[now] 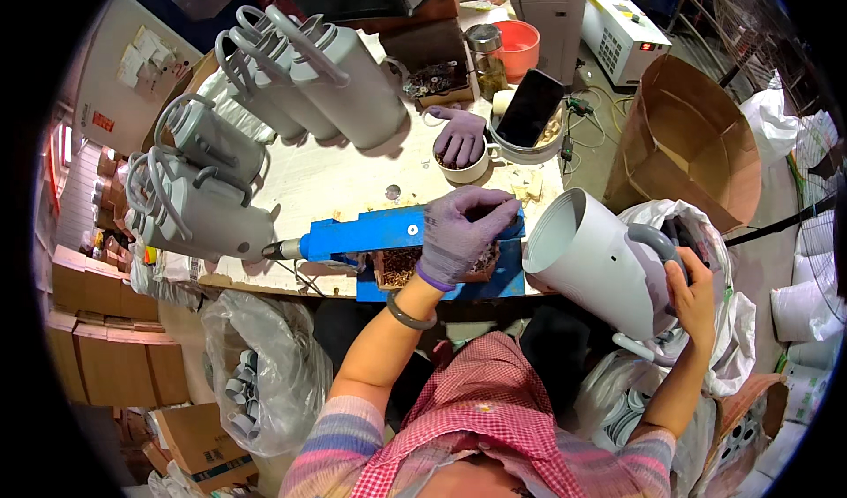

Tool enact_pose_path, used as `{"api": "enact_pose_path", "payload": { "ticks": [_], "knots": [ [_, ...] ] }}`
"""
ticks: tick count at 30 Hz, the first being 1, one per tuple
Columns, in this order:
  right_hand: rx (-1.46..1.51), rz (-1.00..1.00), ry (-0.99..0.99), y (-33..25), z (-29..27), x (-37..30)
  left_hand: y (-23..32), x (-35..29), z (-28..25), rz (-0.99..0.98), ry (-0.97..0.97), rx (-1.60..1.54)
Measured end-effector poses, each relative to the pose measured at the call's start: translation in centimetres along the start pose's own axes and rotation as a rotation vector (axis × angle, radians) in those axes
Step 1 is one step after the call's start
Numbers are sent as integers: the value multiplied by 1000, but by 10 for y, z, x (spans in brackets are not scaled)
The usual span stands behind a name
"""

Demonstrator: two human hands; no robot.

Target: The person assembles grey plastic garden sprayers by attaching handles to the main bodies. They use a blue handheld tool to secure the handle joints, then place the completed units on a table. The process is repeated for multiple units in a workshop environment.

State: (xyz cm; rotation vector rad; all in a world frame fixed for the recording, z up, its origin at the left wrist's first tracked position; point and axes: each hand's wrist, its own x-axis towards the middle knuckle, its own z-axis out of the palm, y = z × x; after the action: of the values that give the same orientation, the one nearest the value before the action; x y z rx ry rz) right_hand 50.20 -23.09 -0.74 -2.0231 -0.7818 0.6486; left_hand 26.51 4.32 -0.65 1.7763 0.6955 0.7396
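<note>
My left hand (457,233), in a thin purple-grey glove, is above the right part of a long blue bar-shaped tool (366,235). Its thumb and fingers are pinched together; whatever they hold, if anything, is too small to make out. The tool's dark nozzle (281,250) points left. Beneath my wrist, a tray of small copper-coloured fasteners (397,267) is partly covered. My bare right hand (693,293) grips the dark grey handle (655,240) of a tall grey jug (593,264). That jug is tilted, its wide mouth toward the upper left.
Several grey jugs with looped handles (348,88) stand on the pale table (344,180). A purple glove (460,136) lies on a white cup, near a phone (533,108). Open bags of grey parts (265,366) flank me; a large brown paper bag (684,145) stands right.
</note>
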Motion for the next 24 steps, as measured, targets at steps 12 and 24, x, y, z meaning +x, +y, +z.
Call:
{"api": "enact_pose_path", "payload": {
  "ticks": [12, 24],
  "knots": [
    [-32, -61, 76, 1, 8, -3, -58, -67, -102, 564, 194, 993],
    [-74, -68, 79, 4, 3, -15, -48, -54, -104, 605, 131, 955]
  ]
}}
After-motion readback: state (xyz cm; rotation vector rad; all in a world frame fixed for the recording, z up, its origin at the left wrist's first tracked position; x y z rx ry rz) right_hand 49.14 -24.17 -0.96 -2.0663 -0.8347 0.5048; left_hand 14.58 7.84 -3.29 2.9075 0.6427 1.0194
